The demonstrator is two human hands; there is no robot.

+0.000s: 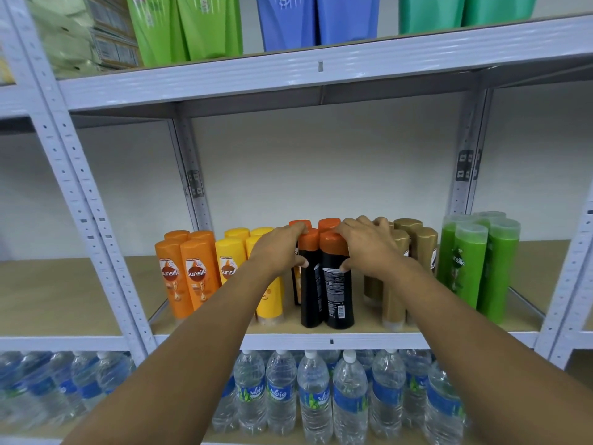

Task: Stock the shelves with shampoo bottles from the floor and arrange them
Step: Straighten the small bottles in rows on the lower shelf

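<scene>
At the centre of the frame the black shampoo bottles point(325, 277) stood upright, long axes vertical, on the middle shelf point(369, 339). The left hand point(279, 250) and right hand point(369, 244) cupped the cluster from either side, fingers curled over the orange caps, equally near

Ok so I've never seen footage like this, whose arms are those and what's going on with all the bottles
There is no machine here. One picture comes from a camera worn on a person's head, looking forward and down, so the bare arms are their own. The left hand and right hand press from either side on a cluster of black shampoo bottles with orange caps standing on the middle shelf board, a two-handed grip. On that shelf, left to right, stand orange bottles, yellow bottles, the black ones, gold bottles and green bottles with clear caps. Below are clear water bottles; above, green and blue refill pouches.
</scene>
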